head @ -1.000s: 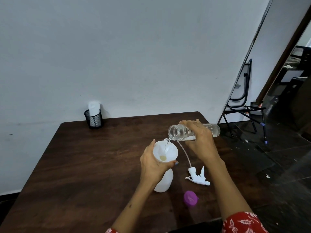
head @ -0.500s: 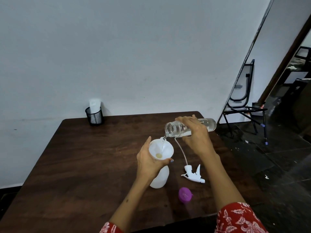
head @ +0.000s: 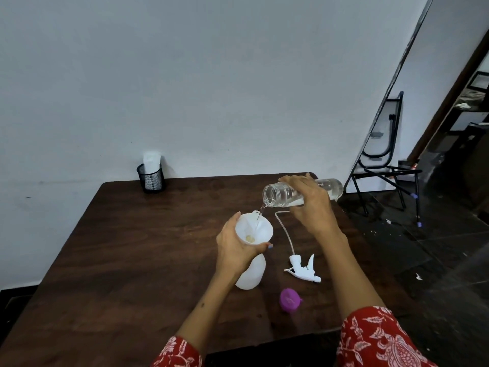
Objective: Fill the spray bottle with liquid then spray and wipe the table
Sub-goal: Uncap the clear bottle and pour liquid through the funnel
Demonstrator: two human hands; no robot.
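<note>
Right hand: the right hand (head: 312, 205) grips the clear bottle (head: 288, 193), which lies almost level with its mouth just above the funnel rim.
Left hand: the left hand (head: 236, 250) is curled around the white funnel (head: 255, 229), which sits in the neck of the spray bottle (head: 251, 272); the bottle stands on the bench (head: 132, 247) under this hand.
Stream: a thin stream falls from the bottle mouth into the funnel, as in the earlier frames, so I judge the filling is in progress and not finished.
Near the right hand: the trigger head (head: 303, 270) with its tube lies on the bench between the two forearms; the purple cap (head: 289, 300) lies nearer to the person.
Far from the hands: a mesh cup (head: 151, 178) stands at the far edge by the wall.
Difference: the grips and the tilt look the same as one second ago; things sit lower and more left only because the camera has moved.
</note>
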